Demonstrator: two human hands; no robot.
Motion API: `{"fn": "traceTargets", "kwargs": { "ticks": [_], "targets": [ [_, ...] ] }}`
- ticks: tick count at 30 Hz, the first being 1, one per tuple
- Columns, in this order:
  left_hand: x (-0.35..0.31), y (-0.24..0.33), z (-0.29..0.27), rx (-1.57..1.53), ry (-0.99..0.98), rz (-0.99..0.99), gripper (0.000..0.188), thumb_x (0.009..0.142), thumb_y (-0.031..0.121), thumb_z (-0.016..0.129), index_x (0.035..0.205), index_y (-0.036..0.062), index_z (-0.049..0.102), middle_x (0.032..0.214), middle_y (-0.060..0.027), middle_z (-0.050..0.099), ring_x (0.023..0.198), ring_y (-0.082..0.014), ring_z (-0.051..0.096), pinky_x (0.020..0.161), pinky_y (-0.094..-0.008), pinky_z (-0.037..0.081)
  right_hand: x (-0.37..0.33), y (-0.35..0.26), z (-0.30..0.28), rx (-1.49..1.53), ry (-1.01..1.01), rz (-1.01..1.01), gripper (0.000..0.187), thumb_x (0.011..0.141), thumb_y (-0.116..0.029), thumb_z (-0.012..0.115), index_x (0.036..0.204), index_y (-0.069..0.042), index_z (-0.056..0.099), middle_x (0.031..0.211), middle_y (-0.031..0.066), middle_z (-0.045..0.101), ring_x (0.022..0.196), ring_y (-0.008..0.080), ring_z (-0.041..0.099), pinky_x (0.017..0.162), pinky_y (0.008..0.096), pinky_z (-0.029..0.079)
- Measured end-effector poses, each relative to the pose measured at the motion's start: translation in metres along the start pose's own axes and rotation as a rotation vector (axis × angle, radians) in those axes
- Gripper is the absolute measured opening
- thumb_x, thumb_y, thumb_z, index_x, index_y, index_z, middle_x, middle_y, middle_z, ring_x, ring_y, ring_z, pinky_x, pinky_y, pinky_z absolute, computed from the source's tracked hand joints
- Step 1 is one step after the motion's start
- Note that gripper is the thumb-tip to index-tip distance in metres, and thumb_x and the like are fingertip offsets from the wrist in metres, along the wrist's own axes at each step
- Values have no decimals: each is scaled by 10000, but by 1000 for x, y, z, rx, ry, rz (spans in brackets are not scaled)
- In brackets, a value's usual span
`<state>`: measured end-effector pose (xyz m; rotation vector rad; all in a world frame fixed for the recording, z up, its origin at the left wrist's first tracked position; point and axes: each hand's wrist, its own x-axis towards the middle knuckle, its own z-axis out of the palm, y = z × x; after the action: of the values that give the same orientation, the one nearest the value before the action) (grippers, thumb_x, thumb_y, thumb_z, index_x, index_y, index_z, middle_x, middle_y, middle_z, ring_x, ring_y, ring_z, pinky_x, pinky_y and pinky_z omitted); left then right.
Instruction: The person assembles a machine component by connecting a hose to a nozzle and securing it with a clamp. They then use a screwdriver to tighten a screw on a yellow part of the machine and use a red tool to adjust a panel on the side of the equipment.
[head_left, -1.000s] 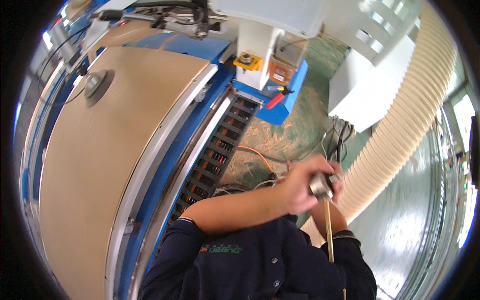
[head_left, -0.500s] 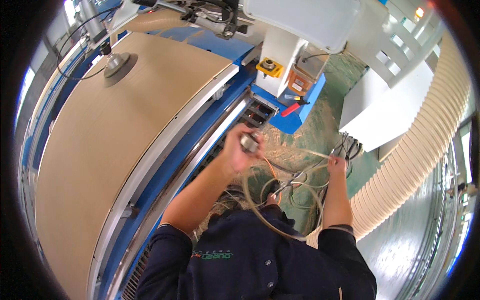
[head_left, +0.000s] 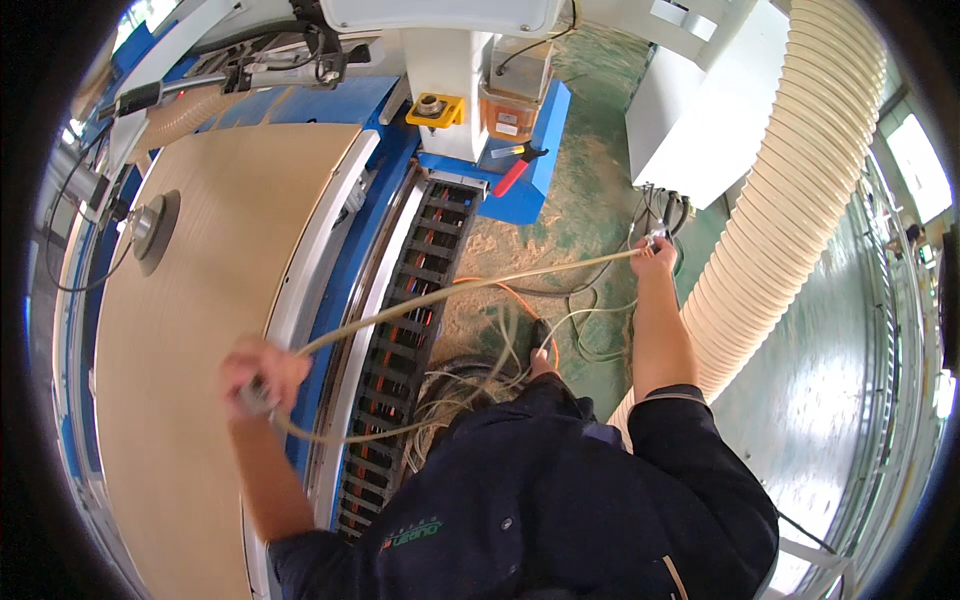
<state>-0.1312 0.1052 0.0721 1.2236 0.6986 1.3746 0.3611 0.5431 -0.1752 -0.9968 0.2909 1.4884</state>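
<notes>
My left hand, smeared by motion, is over the edge of the large brown board. Its fingers are wrapped round a short silver metal piece and a pale, see-through hose. One stretch of that hose runs nearly straight to my right hand; another hangs from the left hand in a loop towards my body. My right hand, out to the right near the grey ribbed duct's side, is closed on the hose, with a small silver-and-black fitting showing above its fingers, too small to name.
A black cable chain and a rail run along the machine. A red-handled tool lies on the blue base beside an orange-brown container. A thick cream ribbed duct rises at right. Coiled hoses lie near my foot.
My left hand has swung left and towards me, over the board, carrying the metal piece and drawing the hose out straighter. My right hand has moved slightly farther away. The view has shifted.
</notes>
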Motion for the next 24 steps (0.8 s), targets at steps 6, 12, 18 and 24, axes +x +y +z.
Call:
{"fn": "traceTargets", "kwargs": {
  "ticks": [6, 12, 18, 24],
  "targets": [
    [-83, 80, 47, 149, -213, -34, 357, 819, 270, 555, 672, -29, 682, 647, -171, 677, 438, -223, 564, 419, -330, 373, 76, 5, -63, -280, 162, 287, 171, 818, -115, 653, 915, -63, 522, 839, 88, 513, 586, 207, 516, 499, 291, 477],
    [-132, 45, 88, 141, 140, -35, 367, 812, 251, 523, 618, -36, 643, 599, -191, 642, 414, -255, 517, 438, -358, 350, 77, 21, -153, -906, 239, 92, 55, 838, -110, 613, 870, -65, 620, 813, 129, 578, 614, 241, 568, 495, 349, 485],
    [-188, 6, 100, -3, 538, -32, 398, 797, 268, 501, 560, -44, 569, 515, -213, 559, 415, -268, 517, 466, -369, 365, 97, 41, -164, -2516, 17, 267, 161, 837, -157, 582, 799, -30, 673, 739, 152, 668, 654, 253, 659, 560, 393, 529],
    [-220, -50, 86, -87, 914, -69, 409, 850, 327, 444, 592, 15, 505, 512, -167, 513, 416, -232, 423, 498, -368, 354, -69, 128, -111, -2815, -537, -667, 270, 777, -183, 646, 976, -7, 693, 1065, 168, 700, 923, 338, 689, 761, 465, 553]
  ]
}}
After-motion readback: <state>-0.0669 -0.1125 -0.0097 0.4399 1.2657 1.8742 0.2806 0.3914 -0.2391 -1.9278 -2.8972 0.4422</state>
